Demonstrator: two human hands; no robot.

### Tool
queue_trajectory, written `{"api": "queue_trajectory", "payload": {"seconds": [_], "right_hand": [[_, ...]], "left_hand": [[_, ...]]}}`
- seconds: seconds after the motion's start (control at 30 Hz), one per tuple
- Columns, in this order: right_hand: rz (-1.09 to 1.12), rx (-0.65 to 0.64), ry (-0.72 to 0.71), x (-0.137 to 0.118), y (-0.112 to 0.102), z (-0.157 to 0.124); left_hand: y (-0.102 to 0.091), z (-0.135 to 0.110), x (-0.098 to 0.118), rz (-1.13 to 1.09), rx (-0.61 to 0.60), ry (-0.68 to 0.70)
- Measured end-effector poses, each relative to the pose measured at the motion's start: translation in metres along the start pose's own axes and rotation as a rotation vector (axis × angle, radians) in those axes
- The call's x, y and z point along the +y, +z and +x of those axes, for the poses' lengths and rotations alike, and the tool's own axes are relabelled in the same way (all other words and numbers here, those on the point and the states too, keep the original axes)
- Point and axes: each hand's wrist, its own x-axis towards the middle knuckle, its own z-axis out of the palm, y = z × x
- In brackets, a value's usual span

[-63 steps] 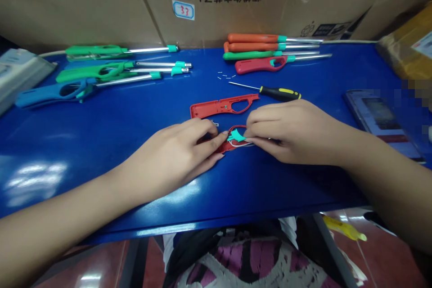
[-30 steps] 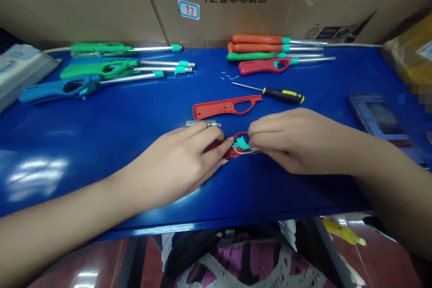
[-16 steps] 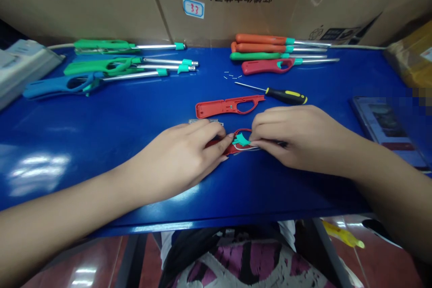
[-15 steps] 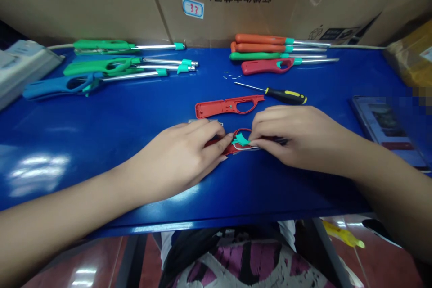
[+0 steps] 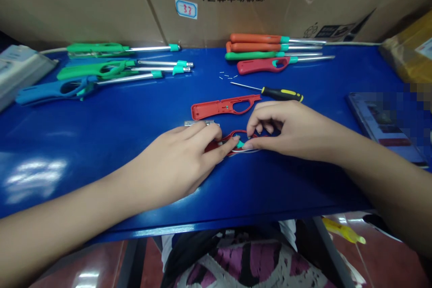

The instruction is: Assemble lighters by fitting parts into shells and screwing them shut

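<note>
A red lighter half-shell (image 5: 232,153) lies on the blue table with its inside facing up, partly covered by my hands. My left hand (image 5: 189,150) is closed over its handle end, the index fingertip pressing beside a green trigger (image 5: 240,144). At the trigger's other side is my right hand (image 5: 283,126), thumb tip against it and index fingertip close above, the other fingers curled. A white wire (image 5: 248,150) runs along the shell's near edge. Just beyond lies the matching red half-shell (image 5: 212,109), open side up. A clear part (image 5: 201,123) shows behind my left fingers.
A black and yellow screwdriver (image 5: 281,94) and several small screws (image 5: 228,75) lie farther back. Green and blue lighters (image 5: 56,90) rest at left, orange, green and red ones (image 5: 259,65) at right. A cardboard box (image 5: 216,18) stands behind; a flat case (image 5: 384,128) lies right.
My left index finger has reached farther onto the trigger. My right hand's fingers have lifted and loosened slightly, with the thumb still at the trigger. The view has shifted a little.
</note>
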Motion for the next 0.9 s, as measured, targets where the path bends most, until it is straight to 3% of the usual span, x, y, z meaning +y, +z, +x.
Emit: {"api": "queue_trajectory", "payload": {"seconds": [0.13,0.23,0.5,0.8,0.9], "right_hand": [[-0.14,0.038,-0.112,0.002,-0.01,0.0],[-0.286,-0.078,-0.268,0.007,-0.02,-0.003],[-0.357,-0.22,-0.239,0.016,-0.034,-0.009],[-0.406,-0.115,-0.319,0.013,-0.03,-0.006],[-0.345,-0.133,-0.328,0.015,-0.03,-0.005]], "left_hand": [[-0.005,-0.002,-0.002,0.04,-0.022,-0.009],[-0.008,-0.004,-0.006,0.03,-0.033,-0.02],[-0.012,-0.002,-0.021,0.038,-0.024,-0.052],[-0.012,-0.004,-0.024,0.022,-0.016,-0.025],[-0.012,-0.004,-0.024,0.024,-0.016,-0.024]]}}
